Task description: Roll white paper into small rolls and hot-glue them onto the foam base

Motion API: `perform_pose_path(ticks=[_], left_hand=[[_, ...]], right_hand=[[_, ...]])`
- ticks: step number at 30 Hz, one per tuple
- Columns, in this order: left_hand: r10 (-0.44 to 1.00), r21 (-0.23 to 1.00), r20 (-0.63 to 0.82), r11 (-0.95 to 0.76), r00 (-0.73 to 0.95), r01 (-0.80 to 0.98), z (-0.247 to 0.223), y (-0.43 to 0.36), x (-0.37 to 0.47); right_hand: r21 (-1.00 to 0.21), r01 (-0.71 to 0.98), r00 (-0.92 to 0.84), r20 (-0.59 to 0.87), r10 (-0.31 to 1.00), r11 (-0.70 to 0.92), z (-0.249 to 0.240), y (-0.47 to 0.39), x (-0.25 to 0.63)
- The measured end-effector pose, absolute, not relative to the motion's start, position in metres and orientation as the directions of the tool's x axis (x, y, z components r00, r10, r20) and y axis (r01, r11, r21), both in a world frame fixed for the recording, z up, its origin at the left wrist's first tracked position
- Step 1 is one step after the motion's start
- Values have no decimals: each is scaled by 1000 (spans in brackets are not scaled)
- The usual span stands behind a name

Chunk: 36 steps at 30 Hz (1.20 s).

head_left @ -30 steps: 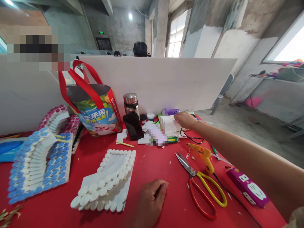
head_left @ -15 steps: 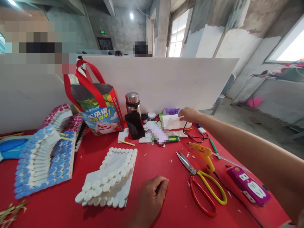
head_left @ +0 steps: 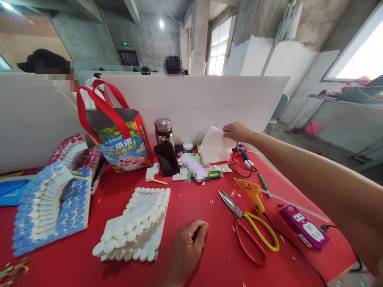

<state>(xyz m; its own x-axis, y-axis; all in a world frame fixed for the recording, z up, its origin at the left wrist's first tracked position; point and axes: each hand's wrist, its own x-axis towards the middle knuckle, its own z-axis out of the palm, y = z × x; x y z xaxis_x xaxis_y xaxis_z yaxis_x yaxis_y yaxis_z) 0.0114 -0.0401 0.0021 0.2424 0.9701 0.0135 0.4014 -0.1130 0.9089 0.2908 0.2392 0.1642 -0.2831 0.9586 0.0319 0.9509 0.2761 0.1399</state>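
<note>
At the back of the table my right hand (head_left: 237, 130) pinches the upper edge of a white sheet of paper (head_left: 216, 146), which stands tilted up. My left hand (head_left: 192, 239) rests loosely closed on the red tabletop, with nothing visible in it. Left of it lies a folded white card piece (head_left: 133, 225) edged with white discs. To its right are scissors (head_left: 239, 211) with one red and one yellow handle, blades slightly apart. A yellow glue gun (head_left: 253, 193) with a clear glue stick lies beyond them, beside a purple power strip (head_left: 304, 227).
A shopping bag (head_left: 121, 139) with red handles stands at the back left, next to a steel flask (head_left: 163, 131) and a propped black phone (head_left: 166, 158). Blue-disc pieces (head_left: 54, 207) lie at left. A white partition (head_left: 185, 99) runs behind. Cords and scraps lie at right.
My right hand has lifted the edge of the white paper, which lay flatter before and now tilts upward. My left hand keeps its closed pose on the table. The view has shifted slightly.
</note>
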Motion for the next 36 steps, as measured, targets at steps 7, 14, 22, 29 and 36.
perform_pose_path(ticks=[7,14,22,29,36], left_hand=[[975,909,-19,-75,221,410,1,-41,12],[979,909,-11,-75,202,409,-2,-41,12],[988,989,-16,-8,154,151,0,-39,9],[975,810,85,53,207,-584,3,-33,6],[929,513,-237,368,284,-776,7,-36,0]], right_hand=[[-49,971,-223,162,961,234,184,235,294],[-395,886,-119,312,943,242,214,228,300],[-778,585,-10,276,961,229,250,180,266],[-924,381,-237,-124,963,-25,222,85,198],[-911,368,-277,-299,913,-187,95,3,149]])
